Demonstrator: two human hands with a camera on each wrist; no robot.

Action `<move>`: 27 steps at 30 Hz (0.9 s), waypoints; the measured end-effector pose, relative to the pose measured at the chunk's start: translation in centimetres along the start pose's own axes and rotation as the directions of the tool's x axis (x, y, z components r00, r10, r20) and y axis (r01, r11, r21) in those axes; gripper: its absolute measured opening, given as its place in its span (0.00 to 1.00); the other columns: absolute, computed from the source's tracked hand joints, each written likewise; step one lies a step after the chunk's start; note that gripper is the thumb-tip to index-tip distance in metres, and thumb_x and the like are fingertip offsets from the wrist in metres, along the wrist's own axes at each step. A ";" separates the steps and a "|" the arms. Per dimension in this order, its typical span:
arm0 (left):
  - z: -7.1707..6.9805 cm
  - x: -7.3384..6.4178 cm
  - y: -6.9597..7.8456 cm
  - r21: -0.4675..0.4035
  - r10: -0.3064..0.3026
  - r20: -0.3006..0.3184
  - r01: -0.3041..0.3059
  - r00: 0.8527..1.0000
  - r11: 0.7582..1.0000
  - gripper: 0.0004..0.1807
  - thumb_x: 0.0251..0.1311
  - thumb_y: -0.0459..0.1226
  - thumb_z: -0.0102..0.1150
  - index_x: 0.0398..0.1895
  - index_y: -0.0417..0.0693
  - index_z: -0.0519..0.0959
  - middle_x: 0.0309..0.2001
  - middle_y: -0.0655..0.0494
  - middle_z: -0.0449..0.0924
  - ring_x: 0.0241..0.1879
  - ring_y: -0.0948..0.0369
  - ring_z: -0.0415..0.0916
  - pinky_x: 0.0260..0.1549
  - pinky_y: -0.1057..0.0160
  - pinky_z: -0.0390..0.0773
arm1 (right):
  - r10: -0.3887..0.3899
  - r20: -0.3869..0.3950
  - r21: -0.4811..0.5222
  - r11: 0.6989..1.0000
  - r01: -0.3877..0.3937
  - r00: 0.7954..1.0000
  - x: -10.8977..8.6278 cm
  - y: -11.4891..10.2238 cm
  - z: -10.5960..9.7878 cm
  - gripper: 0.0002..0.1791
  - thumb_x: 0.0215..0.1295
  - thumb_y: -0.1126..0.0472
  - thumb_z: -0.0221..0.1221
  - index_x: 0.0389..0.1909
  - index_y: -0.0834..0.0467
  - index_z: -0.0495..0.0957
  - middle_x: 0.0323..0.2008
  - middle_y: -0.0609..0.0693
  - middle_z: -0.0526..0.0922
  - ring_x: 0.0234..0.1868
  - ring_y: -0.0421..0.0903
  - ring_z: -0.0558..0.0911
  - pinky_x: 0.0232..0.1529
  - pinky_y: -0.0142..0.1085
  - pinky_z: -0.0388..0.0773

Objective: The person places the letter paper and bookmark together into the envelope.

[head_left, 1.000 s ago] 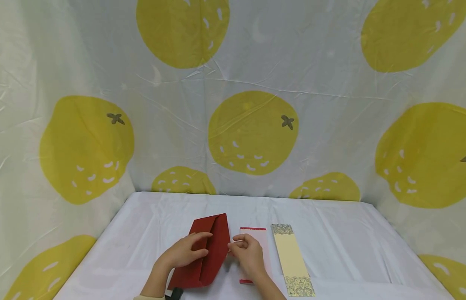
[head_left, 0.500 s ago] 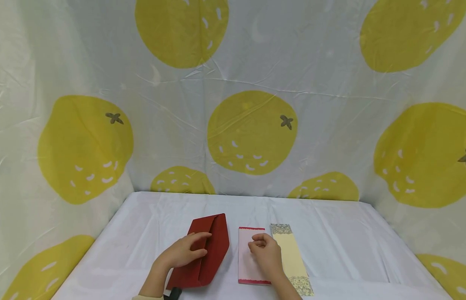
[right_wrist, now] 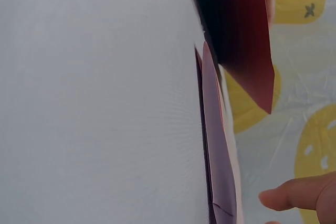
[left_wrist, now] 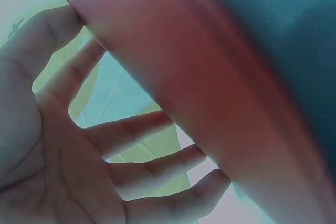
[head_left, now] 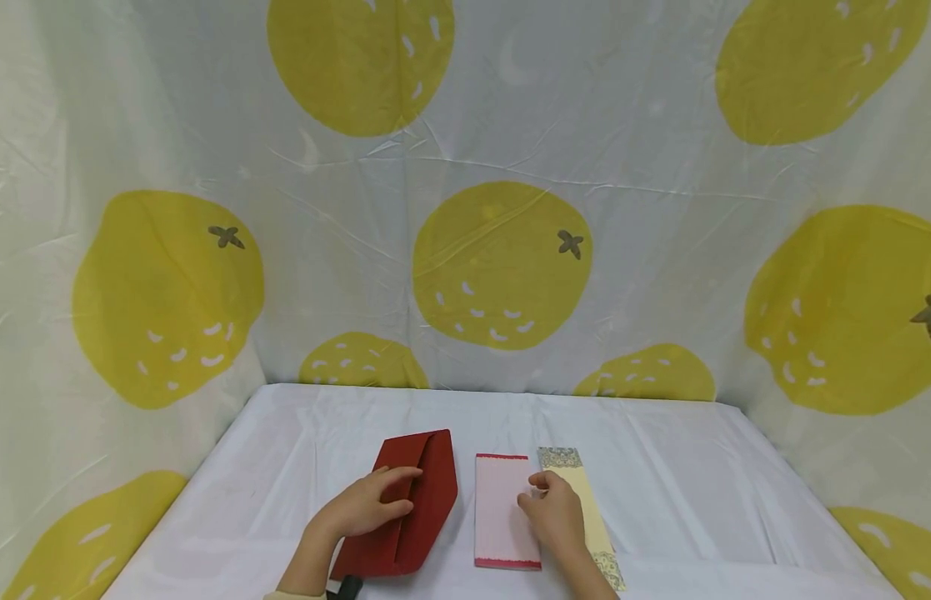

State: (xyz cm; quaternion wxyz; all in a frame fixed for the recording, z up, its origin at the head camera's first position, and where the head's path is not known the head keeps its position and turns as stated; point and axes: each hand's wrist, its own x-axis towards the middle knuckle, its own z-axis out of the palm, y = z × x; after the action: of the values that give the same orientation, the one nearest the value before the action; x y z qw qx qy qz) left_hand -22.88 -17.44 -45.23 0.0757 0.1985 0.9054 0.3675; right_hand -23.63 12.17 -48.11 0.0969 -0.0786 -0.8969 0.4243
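A dark red envelope (head_left: 427, 500) with its pointed flap raised is tilted up off the left part of the table. My left hand (head_left: 367, 502) holds it, fingers and thumb at the opening; in the left wrist view spread fingertips meet the blurred red edge (left_wrist: 173, 66). Right of it lies a pale pink card (head_left: 503, 517) with red bands at both ends. My right hand (head_left: 555, 512), fingers loosely bent and holding nothing, hovers between this card and a cream paper strip (head_left: 594, 508) with patterned ends, hiding part of the strip. The right wrist view shows the pink card edge-on (right_wrist: 218, 140).
A white cloth (head_left: 683, 500) covers the table. Behind and at both sides hangs a pale curtain (head_left: 645, 275) printed with large yellow fruit. A small black object (head_left: 348, 587) sits at my left wrist, near the envelope's lower corner.
My right hand has moved right, from the envelope's flap across the pink card to the cream strip, uncovering most of the pink card. The left hand and envelope have hardly moved.
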 end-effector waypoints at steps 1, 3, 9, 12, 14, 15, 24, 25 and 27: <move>0.0 0.0 0.0 0.003 0.001 0.000 -0.001 1.000 1.000 0.26 0.63 0.44 0.62 0.64 0.52 0.73 0.62 0.44 0.72 0.68 0.33 0.54 0.57 0.33 0.62 | 0.004 0.007 -0.006 1.000 -0.004 1.000 0.0 0.0 0.0 0.15 0.49 0.66 0.67 0.39 0.66 0.79 0.36 0.57 0.82 0.39 0.53 0.79 0.41 0.48 0.77; 0.0 0.0 0.0 0.007 0.003 0.000 -0.003 1.000 1.000 0.26 0.63 0.44 0.61 0.64 0.52 0.73 0.61 0.43 0.73 0.68 0.33 0.54 0.57 0.32 0.62 | 0.015 0.026 -0.014 1.000 -0.015 1.000 0.1 0.0 0.1 0.16 0.48 0.67 0.68 0.40 0.67 0.79 0.38 0.60 0.81 0.41 0.56 0.79 0.45 0.51 0.76; 0.1 0.0 0.0 0.011 0.004 -0.001 -0.004 1.000 1.000 0.26 0.63 0.44 0.61 0.64 0.52 0.73 0.61 0.44 0.73 0.68 0.33 0.54 0.56 0.32 0.62 | 0.010 0.042 -0.036 0.999 -0.009 0.999 0.0 0.1 0.3 0.19 0.46 0.69 0.69 0.40 0.70 0.78 0.39 0.62 0.80 0.43 0.59 0.79 0.48 0.53 0.75; 0.1 0.0 0.0 0.008 -0.002 0.003 0.002 1.000 1.000 0.26 0.63 0.44 0.61 0.64 0.53 0.73 0.61 0.44 0.73 0.68 0.33 0.53 0.56 0.32 0.62 | 0.011 0.052 -0.053 0.999 -0.008 0.999 -0.1 0.1 0.4 0.23 0.44 0.68 0.71 0.42 0.71 0.77 0.39 0.62 0.80 0.43 0.59 0.79 0.48 0.53 0.75; 0.1 -0.1 0.0 0.007 -0.006 0.004 0.006 1.000 1.000 0.26 0.63 0.44 0.61 0.64 0.53 0.73 0.61 0.44 0.73 0.68 0.33 0.53 0.56 0.32 0.63 | 0.007 0.062 -0.069 0.998 -0.002 0.998 0.0 0.2 0.6 0.26 0.43 0.67 0.73 0.43 0.73 0.76 0.40 0.63 0.80 0.42 0.59 0.79 0.48 0.52 0.76; 0.1 -0.1 0.0 0.007 -0.007 0.004 0.007 1.000 1.000 0.26 0.63 0.44 0.61 0.64 0.53 0.73 0.61 0.44 0.73 0.68 0.33 0.53 0.56 0.32 0.63 | 0.004 0.063 -0.077 0.997 0.001 0.998 0.0 0.2 0.7 0.28 0.41 0.66 0.74 0.44 0.73 0.75 0.39 0.63 0.80 0.42 0.59 0.79 0.47 0.52 0.77; 0.1 -0.1 0.1 0.005 -0.008 0.008 0.008 1.000 1.000 0.26 0.63 0.44 0.61 0.64 0.53 0.73 0.61 0.43 0.73 0.68 0.33 0.54 0.56 0.32 0.63 | -0.008 0.083 -0.108 0.994 0.017 0.997 0.2 0.4 0.9 0.36 0.38 0.67 0.74 0.50 0.75 0.70 0.36 0.64 0.81 0.37 0.57 0.81 0.39 0.50 0.78; 0.1 -0.1 0.1 0.006 -0.009 0.008 0.008 1.000 1.000 0.26 0.63 0.44 0.61 0.64 0.53 0.73 0.61 0.43 0.73 0.68 0.33 0.54 0.56 0.32 0.63 | -0.002 0.088 -0.109 0.994 0.012 0.996 0.2 0.3 0.9 0.36 0.38 0.67 0.73 0.50 0.75 0.70 0.36 0.64 0.81 0.37 0.58 0.81 0.39 0.51 0.78; 0.1 -0.1 0.1 0.009 -0.011 0.006 0.011 1.000 1.000 0.26 0.63 0.45 0.61 0.64 0.54 0.73 0.61 0.43 0.73 0.68 0.34 0.54 0.56 0.32 0.63 | 0.017 0.092 -0.108 0.994 -0.007 0.996 0.1 0.2 0.7 0.35 0.39 0.67 0.73 0.50 0.74 0.70 0.36 0.64 0.81 0.38 0.58 0.81 0.39 0.50 0.78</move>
State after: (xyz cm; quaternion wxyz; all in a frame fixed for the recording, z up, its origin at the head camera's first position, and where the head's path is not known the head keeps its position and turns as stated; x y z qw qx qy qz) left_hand -22.78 -17.36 -45.25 0.0795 0.1950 0.9079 0.3626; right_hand -23.90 11.76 -48.68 0.0481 -0.0694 -0.9214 0.3794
